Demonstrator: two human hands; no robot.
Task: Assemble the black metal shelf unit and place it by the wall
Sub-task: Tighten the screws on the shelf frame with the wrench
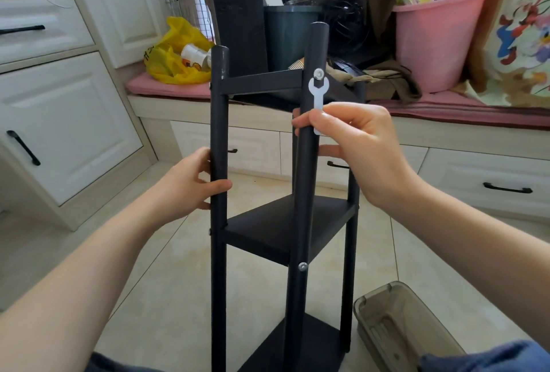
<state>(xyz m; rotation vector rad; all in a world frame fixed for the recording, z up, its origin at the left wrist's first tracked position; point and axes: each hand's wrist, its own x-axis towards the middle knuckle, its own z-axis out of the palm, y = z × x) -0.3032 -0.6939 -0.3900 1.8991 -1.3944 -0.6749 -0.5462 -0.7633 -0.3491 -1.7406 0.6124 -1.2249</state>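
The black metal shelf unit (285,228) stands upright on the tiled floor in front of me, with three shelves between round black posts. My left hand (190,184) grips the near left post about halfway up. My right hand (354,139) pinches a small flat silver wrench (318,94), with fingers also around the near right post. The wrench's open jaw sits on a silver bolt (319,74) at the top shelf's corner. A second bolt (302,266) shows lower on the same post.
A translucent grey plastic tray (398,324) lies on the floor at the lower right. Behind the shelf runs a window bench with a pink cushion (166,88), a yellow bag (175,53), a black computer tower (238,14), a dark bin and a pink tub (437,35). White cabinets (59,121) stand on the left.
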